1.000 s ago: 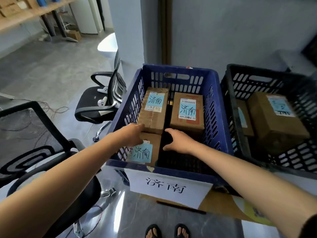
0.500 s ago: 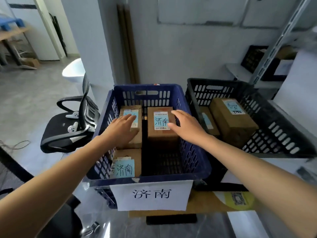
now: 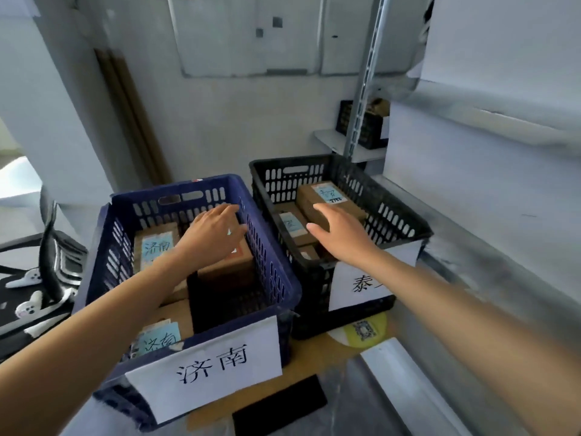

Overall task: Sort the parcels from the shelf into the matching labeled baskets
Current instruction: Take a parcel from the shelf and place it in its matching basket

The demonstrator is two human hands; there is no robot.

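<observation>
Against a pale wall (image 3: 226,127), the blue basket (image 3: 273,272) and black basket (image 3: 405,222) hold labelled parcels (image 3: 156,247) — the left hand (image 3: 210,236) and right hand (image 3: 342,239) hover above them, fingers loose, holding nothing — so read the next label before choosing a basket.

Grey wall (image 3: 220,121), black office chair (image 3: 53,265)
</observation>
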